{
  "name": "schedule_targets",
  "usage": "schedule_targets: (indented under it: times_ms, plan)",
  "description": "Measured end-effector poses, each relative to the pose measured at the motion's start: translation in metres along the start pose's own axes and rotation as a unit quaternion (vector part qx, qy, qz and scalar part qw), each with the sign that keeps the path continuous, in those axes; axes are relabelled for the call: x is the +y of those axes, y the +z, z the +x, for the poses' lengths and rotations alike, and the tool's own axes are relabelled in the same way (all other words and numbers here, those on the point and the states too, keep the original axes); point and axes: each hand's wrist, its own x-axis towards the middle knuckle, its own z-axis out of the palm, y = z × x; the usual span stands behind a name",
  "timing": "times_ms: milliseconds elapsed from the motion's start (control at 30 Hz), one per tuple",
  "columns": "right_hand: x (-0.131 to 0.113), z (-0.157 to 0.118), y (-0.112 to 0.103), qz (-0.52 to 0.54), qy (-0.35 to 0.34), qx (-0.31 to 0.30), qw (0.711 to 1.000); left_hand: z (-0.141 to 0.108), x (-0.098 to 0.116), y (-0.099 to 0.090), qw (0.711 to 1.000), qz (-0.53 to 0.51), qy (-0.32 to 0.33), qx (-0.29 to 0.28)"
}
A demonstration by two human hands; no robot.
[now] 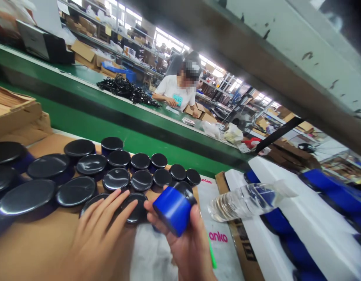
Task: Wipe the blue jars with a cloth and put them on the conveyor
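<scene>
My right hand (189,249) grips a blue cylinder with a black end (173,210), held tilted above the work surface. Fingers and thumb wrap its sides. My left hand (101,230) is stretched out, fingers spread, over the nearest black-topped cylinders; whether it touches them I cannot tell. One black-topped cylinder (136,208) lies right by its index finger, partly hidden. Several more of the same kind stand in rows behind, such as a glossy one (116,179) in the middle and a larger-looking one (28,197) at the left.
A clear plastic bottle (241,201) lies at the right on white foam trays (309,230) holding more blue cylinders. Printed white bags (218,226) lie beneath. Cardboard (16,109) rises at the left. Beyond a green conveyor (80,117), a person (180,89) works near black cables (124,89).
</scene>
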Motion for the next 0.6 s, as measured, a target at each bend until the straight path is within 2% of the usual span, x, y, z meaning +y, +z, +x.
schedule_targets:
  times_ms: [100,233,333,400,500,600]
  plan:
    - [-0.006,0.011,-0.001,0.132,0.126,-0.019,0.983,-0.005,-0.005,0.011,0.999,0.032,0.025,0.007]
    - [-0.013,0.016,0.000,0.177,0.170,-0.058,0.968,-0.011,-0.004,0.016,1.000,0.010,-0.003,0.025]
    - [-0.015,0.018,-0.003,0.189,0.187,-0.071,0.961,-0.015,-0.003,0.017,0.999,-0.007,-0.032,0.022]
    - [-0.016,0.020,-0.007,0.206,0.185,-0.077,0.958,-0.018,-0.004,0.020,0.999,-0.012,-0.027,0.036]
    - [-0.019,0.024,-0.009,0.211,0.148,-0.084,0.962,-0.023,-0.006,0.033,0.997,-0.004,-0.016,0.079]
    - [-0.024,0.027,-0.005,0.181,0.115,-0.057,0.975,-0.029,-0.005,0.052,0.988,0.006,-0.063,0.138]
